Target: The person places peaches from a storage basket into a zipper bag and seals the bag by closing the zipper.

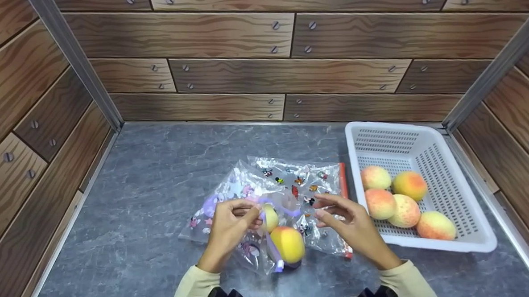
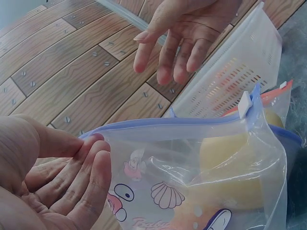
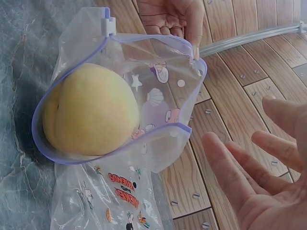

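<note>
My left hand (image 1: pixel 229 223) pinches the purple zip rim of the cartoon-printed bag (image 3: pixel 144 120), thumb against fingertips at one end of the mouth, so the opening stands up and stays spread instead of sagging flat. Inside the bag lies a peach (image 3: pixel 91 110), resting low against the stone-grey counter (image 1: pixel 158 171), which takes its weight and lets my pinch only steady the rim. The bag's white slider (image 2: pixel 245 103) sits at the end of the mouth far from my pinch. My right hand (image 1: pixel 348 220) hangs just beside the bag, fingers loose and spread, gripping nothing. Under the bag lies a second printed bag with a red zip (image 1: pixel 324 181), flat. Right of the bag stands a white basket (image 1: pixel 430 159) holding five more peaches (image 1: pixel 403 200).
</note>
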A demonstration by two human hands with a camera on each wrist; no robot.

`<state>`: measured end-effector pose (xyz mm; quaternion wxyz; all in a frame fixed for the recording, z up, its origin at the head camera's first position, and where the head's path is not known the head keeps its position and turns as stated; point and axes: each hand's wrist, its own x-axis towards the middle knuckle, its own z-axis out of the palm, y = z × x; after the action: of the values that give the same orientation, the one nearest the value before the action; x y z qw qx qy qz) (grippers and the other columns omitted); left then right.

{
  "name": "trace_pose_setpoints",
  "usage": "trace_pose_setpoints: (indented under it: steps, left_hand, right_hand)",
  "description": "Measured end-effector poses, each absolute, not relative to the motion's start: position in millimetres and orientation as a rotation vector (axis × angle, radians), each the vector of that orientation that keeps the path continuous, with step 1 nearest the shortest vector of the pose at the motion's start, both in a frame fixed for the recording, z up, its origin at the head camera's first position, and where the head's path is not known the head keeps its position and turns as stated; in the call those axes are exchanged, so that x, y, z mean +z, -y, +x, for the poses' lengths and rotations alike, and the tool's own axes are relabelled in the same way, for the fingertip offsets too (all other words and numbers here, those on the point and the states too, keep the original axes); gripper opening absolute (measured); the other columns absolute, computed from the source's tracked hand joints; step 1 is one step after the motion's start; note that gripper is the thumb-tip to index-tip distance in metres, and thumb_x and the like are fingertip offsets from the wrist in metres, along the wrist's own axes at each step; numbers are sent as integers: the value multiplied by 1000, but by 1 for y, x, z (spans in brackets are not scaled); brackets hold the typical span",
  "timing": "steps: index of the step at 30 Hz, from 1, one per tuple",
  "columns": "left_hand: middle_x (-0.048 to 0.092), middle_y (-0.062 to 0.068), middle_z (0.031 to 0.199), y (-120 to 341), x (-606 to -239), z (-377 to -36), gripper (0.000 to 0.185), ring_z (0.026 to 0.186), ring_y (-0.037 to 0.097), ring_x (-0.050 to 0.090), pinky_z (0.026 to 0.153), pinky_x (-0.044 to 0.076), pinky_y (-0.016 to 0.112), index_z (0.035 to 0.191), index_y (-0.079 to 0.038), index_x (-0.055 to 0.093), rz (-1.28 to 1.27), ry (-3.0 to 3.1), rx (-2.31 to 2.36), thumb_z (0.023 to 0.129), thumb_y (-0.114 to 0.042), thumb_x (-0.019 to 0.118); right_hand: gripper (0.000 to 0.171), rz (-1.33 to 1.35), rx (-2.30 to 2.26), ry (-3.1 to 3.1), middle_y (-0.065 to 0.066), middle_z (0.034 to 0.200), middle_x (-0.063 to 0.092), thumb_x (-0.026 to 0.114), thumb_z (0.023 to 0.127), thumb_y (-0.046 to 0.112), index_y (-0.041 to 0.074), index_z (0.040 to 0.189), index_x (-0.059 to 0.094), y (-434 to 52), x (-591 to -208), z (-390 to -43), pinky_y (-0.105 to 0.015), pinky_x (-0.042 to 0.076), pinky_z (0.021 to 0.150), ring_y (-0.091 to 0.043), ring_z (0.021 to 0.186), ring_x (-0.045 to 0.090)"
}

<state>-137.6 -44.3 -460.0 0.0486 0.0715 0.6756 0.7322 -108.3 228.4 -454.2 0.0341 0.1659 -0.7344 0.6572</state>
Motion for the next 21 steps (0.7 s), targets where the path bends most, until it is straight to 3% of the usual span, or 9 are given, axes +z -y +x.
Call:
trace_pose_setpoints:
  steps: [4, 8, 13, 21]
  left_hand:
    - [72, 20, 82, 45, -460, -137, 14, 68, 23, 71, 65, 62, 35, 97, 14, 69, 206, -2050, 2230, 90, 3, 68]
    - [72, 21, 82, 45, -460, -137, 14, 68, 22, 71, 66, 62, 35, 98, 14, 69, 193, -2042, 2233, 90, 3, 68]
    - [72, 20, 80, 45, -460, -137, 14, 67, 20, 71, 65, 62, 35, 97, 14, 70, 194, -2052, 2233, 89, 3, 68]
    - [72, 19, 80, 44, -463, -137, 15, 67, 20, 71, 65, 62, 35, 97, 15, 68, 197, -2066, 2212, 90, 2, 69]
  right_hand:
    - [29, 420, 1907, 2246, -23, 99, 67, 67, 90, -13, -16, 118, 63, -229, -457, -108, -39, 62, 65, -19, 79, 70]
    - [19, 331, 1627, 2337, -8, 85, 70, 76, 84, -9, -3, 102, 74, -227, -466, -107, -30, 59, 54, -13, 68, 66]
    - [14, 398, 1260, 2455, 7, 78, 70, 84, 80, 0, 8, 90, 79, -217, -476, -108, -24, 56, 55, -8, 64, 62]
    - [9, 473, 989, 2584, 4, 78, 72, 85, 81, 13, 10, 87, 80, -196, -482, -116, -23, 50, 55, -5, 62, 58]
